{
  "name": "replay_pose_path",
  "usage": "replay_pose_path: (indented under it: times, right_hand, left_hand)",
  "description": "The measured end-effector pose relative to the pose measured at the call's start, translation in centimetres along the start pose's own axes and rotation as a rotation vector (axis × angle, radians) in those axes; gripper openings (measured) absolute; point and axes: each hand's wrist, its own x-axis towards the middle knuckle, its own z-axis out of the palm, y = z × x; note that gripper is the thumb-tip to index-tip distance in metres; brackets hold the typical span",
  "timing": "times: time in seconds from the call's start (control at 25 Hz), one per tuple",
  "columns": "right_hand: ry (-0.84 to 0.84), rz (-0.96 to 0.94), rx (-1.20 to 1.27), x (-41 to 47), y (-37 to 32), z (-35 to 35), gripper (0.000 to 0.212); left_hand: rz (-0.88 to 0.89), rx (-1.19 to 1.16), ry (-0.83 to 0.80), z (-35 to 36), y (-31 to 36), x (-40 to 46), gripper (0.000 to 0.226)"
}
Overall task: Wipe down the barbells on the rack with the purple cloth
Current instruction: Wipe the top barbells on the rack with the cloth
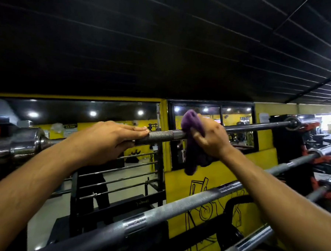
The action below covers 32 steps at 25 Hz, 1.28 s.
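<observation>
The top barbell point(163, 135) runs across the view at chest height, its knurled shaft dark grey. My left hand point(110, 139) holds this bar, fingers laid over the top and thumb under it. Just to the right, my right hand point(211, 139) grips the purple cloth point(191, 124), which is wrapped over the same bar. The cloth's loose end hangs down below the bar. A second barbell point(176, 204) slants lower across the view, and a third point(250, 243) lies nearer at the bottom right.
A chrome sleeve point(23, 143) of the top bar sits at the far left. The rack's red and black holders point(320, 158) carry the bar ends at right. Behind stand a yellow wall point(206, 177), mirrors and a black stand point(119, 190).
</observation>
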Motion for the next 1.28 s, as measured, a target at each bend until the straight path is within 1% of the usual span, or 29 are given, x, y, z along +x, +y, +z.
replay_pose_path:
  times: [0.04, 0.08, 0.12, 0.16, 0.2, 0.24, 0.32, 0.36, 0.4, 0.44, 0.48, 0.56, 0.6, 0.68, 0.72, 0.76, 0.84, 0.88, 0.92, 0.96, 1.0, 1.04, 1.12, 1.2, 1.24, 1.28]
  right_hand:
    - [-0.112, 0.183, 0.013, 1.6, 0.5, -0.7, 0.035]
    - [-0.295, 0.322, 0.036, 3.4, 0.2, -1.4, 0.032]
    - [-0.485, 0.39, 0.065, 5.2, -0.6, -1.7, 0.032]
    - [-0.622, 0.402, 0.091, 6.5, -1.9, -1.4, 0.035]
    - [-0.675, 0.379, 0.089, 7.2, -3.6, -1.0, 0.037]
    - [-0.62, 0.298, 0.059, 7.1, -5.3, -0.2, 0.039]
    - [-0.26, 0.081, 0.022, 4.1, -7.5, 1.1, 0.04]
    - [-0.132, -0.036, 0.068, 1.9, -7.3, 1.2, 0.039]
    - [-0.065, -0.132, 0.106, 0.1, -5.9, 1.0, 0.038]
    - [-0.045, -0.145, 0.127, -0.8, -4.1, 0.4, 0.039]
    - [-0.05, -0.049, 0.134, -0.8, -2.6, -0.3, 0.041]
    - [-0.053, 0.207, 0.144, 0.0, -1.9, -0.7, 0.044]
    - [-0.078, 0.242, 0.155, 0.4, -2.6, -0.7, 0.039]
    - [-0.169, 0.133, 0.248, 0.3, -5.0, -0.9, 0.021]
    - [-0.216, 0.06, 0.312, -0.4, -5.8, -1.5, 0.016]
    - [-0.25, 0.007, 0.367, -1.2, -6.2, -2.4, 0.019]
    - [-0.282, -0.045, 0.422, -3.1, -6.4, -4.7, 0.034]
    - [-0.296, -0.055, 0.435, -4.1, -6.5, -5.8, 0.035]
    - [-0.317, -0.049, 0.471, -5.0, -6.5, -6.9, 0.029]
    - [-0.351, -0.006, 0.541, -5.6, -6.6, -8.1, 0.022]
    - [-0.396, 0.083, 0.648, -6.2, -6.7, -9.4, 0.019]
    - [-0.446, 0.187, 0.775, -6.8, -6.7, -10.7, 0.02]
    - [-0.481, 0.319, 0.942, -7.8, -5.9, -12.8, 0.027]
    - [-0.452, 0.335, 0.883, -9.0, -4.6, -14.0, 0.028]
    - [-0.42, 0.336, 0.806, -9.7, -3.8, -14.4, 0.028]
    - [-0.367, 0.353, 0.712, -10.6, -2.9, -14.6, 0.029]
  left_hand:
    - [-0.001, -0.019, 0.002, -0.1, 0.1, 0.0, 0.057]
    - [-0.006, -0.036, 0.006, -0.1, 0.1, 0.0, 0.056]
    - [-0.01, -0.043, 0.003, -0.2, 0.2, 0.0, 0.056]
    - [-0.014, -0.045, -0.006, -0.3, 0.2, 0.1, 0.056]
    - [-0.012, -0.041, -0.009, -0.4, 0.2, 0.1, 0.057]
    - [-0.016, -0.031, -0.008, -0.4, 0.3, 0.1, 0.056]
    - [-0.043, -0.009, -0.017, -0.4, 0.3, 0.0, 0.055]
    - [-0.056, -0.009, -0.026, -0.4, 0.4, 0.0, 0.054]
    - [-0.066, -0.015, -0.028, -0.5, 0.5, 0.1, 0.054]
    - [-0.073, -0.021, -0.026, -0.6, 0.5, 0.1, 0.053]
    - [-0.085, -0.028, -0.025, -0.7, 0.5, 0.2, 0.053]
    - [-0.1, -0.045, -0.029, -0.8, 0.6, 0.1, 0.053]
    - [-0.1, -0.044, -0.033, -0.9, 0.7, 0.0, 0.054]
    - [-0.103, -0.039, -0.068, -1.1, 1.2, 0.1, 0.055]
    - [-0.121, -0.039, -0.102, -1.4, 1.4, 0.3, 0.055]
    - [-0.15, -0.044, -0.137, -1.6, 1.4, 0.3, 0.056]
    - [-0.178, -0.085, -0.161, -1.8, 2.0, 0.3, 0.064]
    - [-0.166, -0.152, -0.135, -1.6, 2.9, 0.2, 0.069]
    - [-0.131, -0.246, -0.095, -1.2, 4.4, 0.2, 0.073]
    - [-0.086, -0.345, -0.06, -0.6, 6.4, 0.4, 0.076]
    - [-0.049, -0.445, -0.04, 0.3, 8.8, 0.7, 0.076]
    - [-0.031, -0.559, -0.032, 1.4, 11.2, 1.1, 0.073]
    - [-0.042, -0.812, -0.044, 3.5, 14.9, 2.3, 0.051]
    - [-0.115, -1.012, -0.085, 5.0, 16.9, 4.0, 0.027]
    - [-0.14, -1.045, -0.1, 5.5, 17.4, 4.9, 0.02]
    - [-0.161, -1.027, -0.108, 5.9, 17.8, 6.0, 0.016]
